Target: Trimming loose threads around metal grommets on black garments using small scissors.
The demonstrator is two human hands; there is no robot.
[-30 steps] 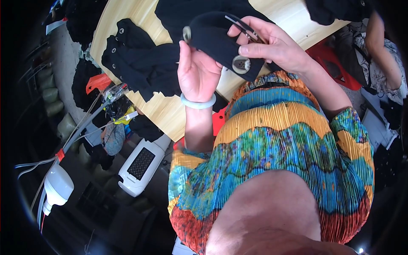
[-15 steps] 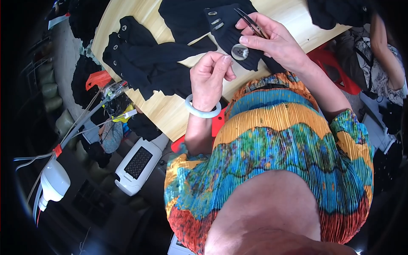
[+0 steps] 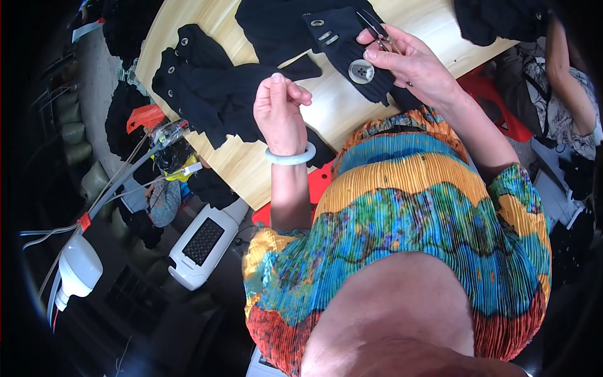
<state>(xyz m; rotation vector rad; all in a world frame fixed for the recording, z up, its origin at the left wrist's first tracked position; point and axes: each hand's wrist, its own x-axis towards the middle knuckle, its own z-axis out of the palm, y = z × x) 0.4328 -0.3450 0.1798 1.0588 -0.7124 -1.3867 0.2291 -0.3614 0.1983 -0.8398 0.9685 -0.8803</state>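
My left hand [image 3: 281, 116], a pale bangle [image 3: 290, 154] at its wrist, is raised over the table's near side. Its thumb and fingertips press together; whatever they pinch, if anything, is too small to make out. My right hand [image 3: 418, 66] grips a slim two-pronged metal tool [image 3: 375, 28] like tweezers, points facing away from me. Just left of that hand, a large round grey button [image 3: 361, 71] with dark holes lies on a black garment piece [image 3: 342, 55]. Smaller oval, light-rimmed fittings [image 3: 323, 36] sit on the same cloth, towards its far end.
More black garments [image 3: 207, 94] lie on the pale wooden table [image 3: 370, 129]. Left of it are a pole-mounted lamp [image 3: 81, 267], cables and a white machine housing [image 3: 204, 245]. Another person's arm [image 3: 565, 78] is at the right, near a red stool [image 3: 493, 103].
My left hand has moved left, away from the button, and its fingertips now point up. The right hand and its tool have shifted slightly right; the cloth and button have also shifted a little.
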